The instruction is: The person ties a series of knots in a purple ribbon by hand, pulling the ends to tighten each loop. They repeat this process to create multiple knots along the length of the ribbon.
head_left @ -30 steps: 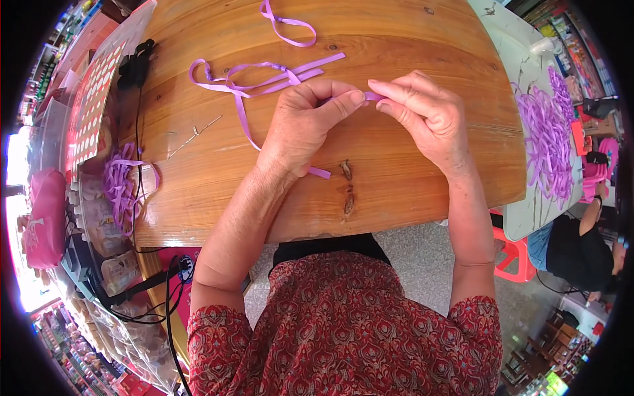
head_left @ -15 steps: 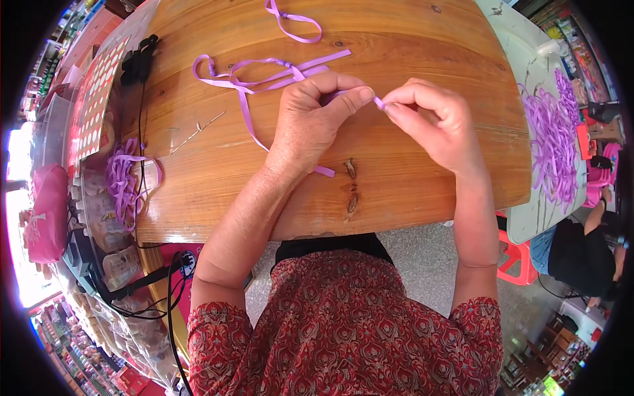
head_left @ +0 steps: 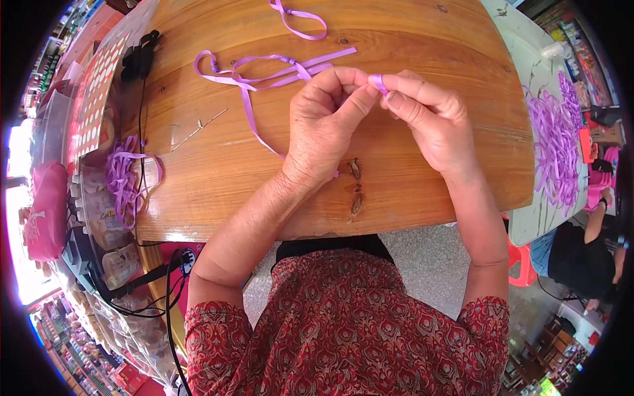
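Note:
A narrow purple ribbon (head_left: 378,83) is pinched between the fingertips of both hands above the wooden table (head_left: 429,204). My left hand (head_left: 323,125) grips it with thumb and curled forefinger. My right hand (head_left: 432,122) holds a short fold of it, which wraps over the forefinger tip beside the thumb. The fingers hide part of the held ribbon. Just beyond my left hand lies a knotted purple ribbon (head_left: 248,113) in loose loops, one strand running down behind the wrist. Farther off, another looped ribbon (head_left: 324,28) rests near the top edge.
A tangled purple ribbon bundle (head_left: 120,178) hangs at the table's left edge, near a black cable (head_left: 140,105). A thin twig-like piece (head_left: 199,125) lies on the tabletop. On a pale side table (head_left: 528,221) sits a big ribbon heap (head_left: 558,152). Another person (head_left: 581,257) is at far right.
My right hand has moved in toward the left, and the fingertips now nearly meet. The ribbon, earlier stretched across a small gap, now folds over the right forefinger.

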A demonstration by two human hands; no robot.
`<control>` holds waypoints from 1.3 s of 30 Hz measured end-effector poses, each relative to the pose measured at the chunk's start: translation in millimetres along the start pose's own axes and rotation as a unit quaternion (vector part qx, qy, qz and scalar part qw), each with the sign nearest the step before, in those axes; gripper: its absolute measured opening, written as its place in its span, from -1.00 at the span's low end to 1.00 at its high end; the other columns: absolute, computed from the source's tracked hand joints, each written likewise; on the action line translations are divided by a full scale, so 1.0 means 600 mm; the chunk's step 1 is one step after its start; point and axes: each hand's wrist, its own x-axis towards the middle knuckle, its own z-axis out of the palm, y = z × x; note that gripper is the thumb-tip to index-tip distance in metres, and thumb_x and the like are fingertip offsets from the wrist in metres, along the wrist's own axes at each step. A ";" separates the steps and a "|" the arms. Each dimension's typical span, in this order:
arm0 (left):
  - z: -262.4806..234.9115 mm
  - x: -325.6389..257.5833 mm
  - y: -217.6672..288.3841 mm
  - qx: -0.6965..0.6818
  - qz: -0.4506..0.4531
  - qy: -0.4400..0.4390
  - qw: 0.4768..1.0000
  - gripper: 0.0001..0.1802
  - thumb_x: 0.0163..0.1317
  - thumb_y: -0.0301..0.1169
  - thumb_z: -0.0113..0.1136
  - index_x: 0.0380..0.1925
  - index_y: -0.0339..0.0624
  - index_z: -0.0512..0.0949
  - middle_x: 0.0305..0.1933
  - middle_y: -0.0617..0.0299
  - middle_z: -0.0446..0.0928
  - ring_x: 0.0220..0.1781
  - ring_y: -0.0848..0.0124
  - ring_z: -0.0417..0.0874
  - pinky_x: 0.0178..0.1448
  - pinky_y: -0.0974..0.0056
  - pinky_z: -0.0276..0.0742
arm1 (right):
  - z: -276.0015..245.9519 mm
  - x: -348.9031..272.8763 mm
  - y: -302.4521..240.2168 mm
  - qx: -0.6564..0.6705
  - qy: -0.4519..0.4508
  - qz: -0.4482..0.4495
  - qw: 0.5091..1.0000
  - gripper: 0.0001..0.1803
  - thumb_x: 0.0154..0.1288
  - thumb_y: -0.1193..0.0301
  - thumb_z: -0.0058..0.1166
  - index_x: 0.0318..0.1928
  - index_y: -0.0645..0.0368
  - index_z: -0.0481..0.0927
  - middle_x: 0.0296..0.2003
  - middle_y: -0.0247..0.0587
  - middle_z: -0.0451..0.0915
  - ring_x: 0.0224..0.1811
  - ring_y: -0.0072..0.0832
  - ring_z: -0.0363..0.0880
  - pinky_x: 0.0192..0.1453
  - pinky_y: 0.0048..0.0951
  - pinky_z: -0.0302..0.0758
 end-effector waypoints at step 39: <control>0.001 -0.007 0.019 0.137 -0.055 0.026 0.989 -0.88 0.17 -0.47 0.24 -0.35 -0.31 0.61 -0.51 0.38 0.51 -0.54 0.72 0.33 -0.50 0.55 0.23 | 0.000 0.002 -0.003 -0.525 0.010 -0.364 0.769 -0.63 -0.09 0.70 0.20 -0.16 0.26 0.66 -0.43 -0.26 0.53 -0.40 -0.41 0.46 -0.38 -0.47 0.43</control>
